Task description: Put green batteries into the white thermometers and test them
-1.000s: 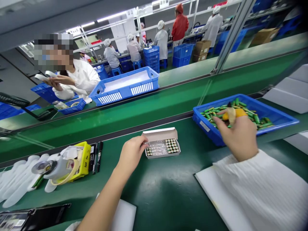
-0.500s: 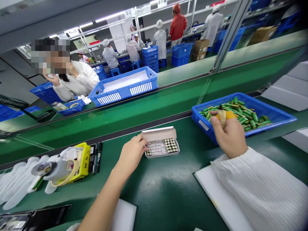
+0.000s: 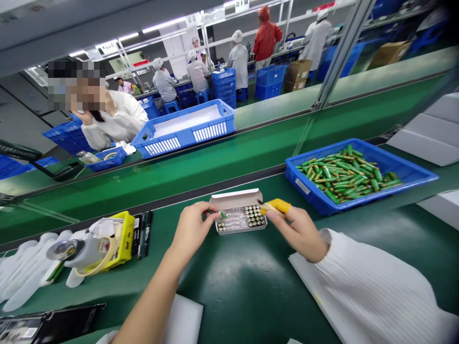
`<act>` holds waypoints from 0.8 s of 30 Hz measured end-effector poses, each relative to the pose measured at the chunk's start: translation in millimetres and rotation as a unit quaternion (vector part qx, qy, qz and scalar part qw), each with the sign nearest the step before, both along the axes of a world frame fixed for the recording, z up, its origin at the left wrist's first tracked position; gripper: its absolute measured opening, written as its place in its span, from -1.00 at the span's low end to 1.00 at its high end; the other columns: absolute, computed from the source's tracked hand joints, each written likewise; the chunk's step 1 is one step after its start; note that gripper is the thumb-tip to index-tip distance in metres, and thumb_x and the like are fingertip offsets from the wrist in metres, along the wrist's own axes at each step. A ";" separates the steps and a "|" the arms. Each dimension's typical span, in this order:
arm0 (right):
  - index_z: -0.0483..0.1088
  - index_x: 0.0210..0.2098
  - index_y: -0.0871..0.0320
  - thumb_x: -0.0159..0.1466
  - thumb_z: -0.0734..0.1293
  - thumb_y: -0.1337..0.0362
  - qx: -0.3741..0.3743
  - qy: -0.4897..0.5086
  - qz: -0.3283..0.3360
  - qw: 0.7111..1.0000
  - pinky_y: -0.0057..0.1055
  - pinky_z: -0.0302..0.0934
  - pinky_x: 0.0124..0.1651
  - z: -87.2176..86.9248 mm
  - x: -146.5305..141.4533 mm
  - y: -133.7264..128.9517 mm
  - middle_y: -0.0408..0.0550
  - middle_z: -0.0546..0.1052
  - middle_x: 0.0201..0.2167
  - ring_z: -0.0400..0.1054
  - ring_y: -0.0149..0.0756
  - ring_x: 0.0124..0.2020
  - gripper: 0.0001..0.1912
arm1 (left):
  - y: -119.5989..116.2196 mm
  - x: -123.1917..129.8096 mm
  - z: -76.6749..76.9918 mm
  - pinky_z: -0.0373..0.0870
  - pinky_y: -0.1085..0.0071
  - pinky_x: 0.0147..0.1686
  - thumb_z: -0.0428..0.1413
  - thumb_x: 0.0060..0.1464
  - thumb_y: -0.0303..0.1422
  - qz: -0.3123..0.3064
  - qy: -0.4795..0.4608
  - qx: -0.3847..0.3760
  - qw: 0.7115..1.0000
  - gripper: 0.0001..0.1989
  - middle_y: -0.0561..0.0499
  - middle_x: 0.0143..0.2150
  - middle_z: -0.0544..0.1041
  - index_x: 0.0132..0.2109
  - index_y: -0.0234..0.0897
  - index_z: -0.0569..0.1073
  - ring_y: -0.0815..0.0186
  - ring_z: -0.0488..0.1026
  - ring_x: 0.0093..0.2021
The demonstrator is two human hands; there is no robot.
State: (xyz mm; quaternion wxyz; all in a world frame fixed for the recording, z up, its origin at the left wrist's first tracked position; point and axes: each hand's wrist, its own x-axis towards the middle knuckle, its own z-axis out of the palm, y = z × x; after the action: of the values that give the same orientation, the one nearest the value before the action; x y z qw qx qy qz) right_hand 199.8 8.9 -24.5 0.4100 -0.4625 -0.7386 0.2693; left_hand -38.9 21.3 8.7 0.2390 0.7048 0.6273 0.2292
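At white box (image 3: 234, 198), right hand (image 3: 301, 232) back from blue tray (image 3: 405, 167), grip unclear; left hand (image 3: 193, 224) pinches green cylinder (image 3: 223, 214); work apparently two-handed.

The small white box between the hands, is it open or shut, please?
Open: the white box has its lid raised along the far side, and round metallic ends show inside.

A loose white right sleeve (image 3: 376, 279), finely striped and gathered at its cuff (image 3: 325, 244), is being worn. On the right hand (image 3: 300, 234), a yellow finger covering (image 3: 281, 205) and a cream covering (image 3: 274, 209) are being worn. The left forearm (image 3: 154, 289) is being left uncovered.
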 end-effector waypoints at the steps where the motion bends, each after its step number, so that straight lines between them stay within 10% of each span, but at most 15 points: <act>1: 0.38 -0.27 0.17 0.34 0.12 0.09 -0.025 0.000 0.026 0.999 -0.47 0.13 -0.41 0.2 -4.1 -3.0 -0.11 0.41 -0.48 0.28 -0.35 -0.45 -0.68 | -0.7 0.8 1.5 0.33 0.41 -0.37 0.13 0.02 -0.35 0.008 -0.063 -0.015 0.998 -0.90 0.01 -0.36 0.56 -0.30 -0.26 0.51 0.30 0.46 -0.38; 7: 0.25 -0.48 0.18 0.32 0.12 0.04 -0.145 0.008 0.109 0.983 -0.49 -0.11 -0.52 -2.6 -21.5 -15.2 -0.22 0.12 -0.62 -0.02 -0.47 -0.58 -0.61 | -6.2 17.6 0.4 0.46 0.42 -0.35 0.19 -0.02 -0.27 -0.018 -0.397 -0.098 0.912 -0.65 -0.01 -0.37 0.54 -0.09 -0.37 0.46 0.35 0.50 -0.42; 24: 0.25 -0.51 0.17 0.22 0.24 -0.05 -0.254 0.244 0.095 0.931 -0.49 -0.27 -0.61 0.8 -23.9 -10.7 -0.28 0.01 -0.67 -0.18 -0.52 -0.65 -0.59 | -18.2 19.8 8.9 0.50 0.48 -0.37 0.30 -0.20 -0.46 -0.039 -0.413 -0.151 0.897 -0.81 -0.04 -0.48 0.59 -0.34 -0.41 0.54 0.34 0.53 -0.46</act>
State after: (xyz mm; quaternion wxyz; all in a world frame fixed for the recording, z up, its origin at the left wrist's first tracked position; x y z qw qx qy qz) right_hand 175.9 -1.8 -23.7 0.4189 -0.3992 -0.5630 0.5900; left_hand -19.1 3.0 17.6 0.5888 0.5259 0.4713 0.3931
